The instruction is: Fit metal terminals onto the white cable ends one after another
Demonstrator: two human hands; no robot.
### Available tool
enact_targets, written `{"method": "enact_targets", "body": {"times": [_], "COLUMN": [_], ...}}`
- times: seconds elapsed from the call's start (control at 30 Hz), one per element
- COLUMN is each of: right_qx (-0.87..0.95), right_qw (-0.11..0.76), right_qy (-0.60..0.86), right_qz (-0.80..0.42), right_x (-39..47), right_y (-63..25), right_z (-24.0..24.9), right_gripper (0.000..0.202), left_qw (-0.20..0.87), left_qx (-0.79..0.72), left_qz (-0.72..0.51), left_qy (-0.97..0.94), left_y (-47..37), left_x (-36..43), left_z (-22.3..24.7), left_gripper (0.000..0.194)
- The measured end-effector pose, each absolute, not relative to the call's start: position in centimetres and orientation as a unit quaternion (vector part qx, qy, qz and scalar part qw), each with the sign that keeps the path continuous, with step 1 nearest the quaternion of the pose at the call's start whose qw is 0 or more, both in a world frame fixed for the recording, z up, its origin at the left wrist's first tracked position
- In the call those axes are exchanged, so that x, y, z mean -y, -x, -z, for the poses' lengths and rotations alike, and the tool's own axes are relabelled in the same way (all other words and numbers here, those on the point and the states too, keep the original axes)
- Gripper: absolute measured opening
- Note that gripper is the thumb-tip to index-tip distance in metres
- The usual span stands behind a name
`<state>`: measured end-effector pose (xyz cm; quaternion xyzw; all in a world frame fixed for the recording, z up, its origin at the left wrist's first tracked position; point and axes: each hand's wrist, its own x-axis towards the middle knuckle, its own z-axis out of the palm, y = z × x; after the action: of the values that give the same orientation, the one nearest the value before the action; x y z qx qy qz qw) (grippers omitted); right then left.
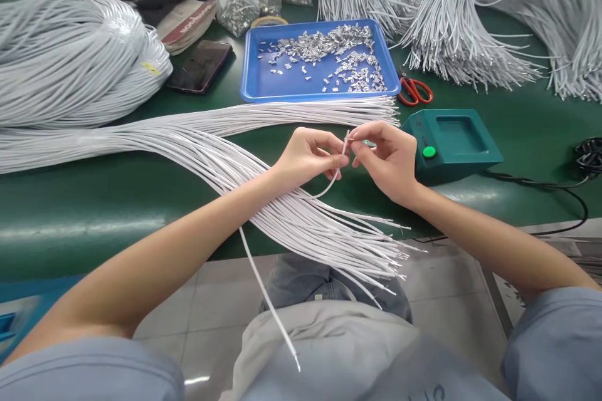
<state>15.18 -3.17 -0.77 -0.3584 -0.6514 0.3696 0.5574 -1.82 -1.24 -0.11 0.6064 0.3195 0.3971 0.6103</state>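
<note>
Between thumb and fingers, my left hand [316, 153] pinches a thin white cable [333, 182] close to its end, which points upward. My right hand [386, 160] has its thumb and forefinger closed at that cable's tip; whatever lies between those fingertips is too small to make out. Under my left forearm a fanned bundle of white cables [301, 219] spreads toward the table's front edge, some with bare ends. One loose cable [268, 297] hangs down past the edge. Behind my hands lies another row of white cables [282, 116].
A blue tray [249, 69] holds many small metal terminals [329, 44]. Red-handled scissors [414, 92] lie beside it. A green device [451, 144] with a lit button stands right of my right hand. A phone [201, 66] and large cable coils [70, 56] lie left; more bundles [470, 25] lie behind.
</note>
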Motion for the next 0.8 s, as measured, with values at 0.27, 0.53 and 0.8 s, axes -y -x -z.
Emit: {"method": "enact_targets", "body": {"times": [0.27,0.53,0.8], "right_qx": [0.634,0.658,0.744], "right_qw": [0.556,0.543,0.541], "right_qy": [0.344,0.363,0.369], "right_qz": [-0.413,-0.374,-0.13], "right_x": [2.57,2.53,2.76], "right_y": [-15.56,-15.5,-15.51], "right_z": [0.38,0.42,1.02], "right_gripper": [0.012,0.012,0.015], "left_qw": [0.583,0.584,0.607], "left_qx": [-0.332,-0.329,-0.336], "left_qz": [-0.39,-0.392,-0.417], "left_qy": [-0.63,-0.629,-0.587], "left_y": [1.64,1.49,1.59], "left_x": [1.18,1.24,1.36], "left_z": [0.14,0.15,0.29], "left_gripper": [0.047,0.045,0.037]}}
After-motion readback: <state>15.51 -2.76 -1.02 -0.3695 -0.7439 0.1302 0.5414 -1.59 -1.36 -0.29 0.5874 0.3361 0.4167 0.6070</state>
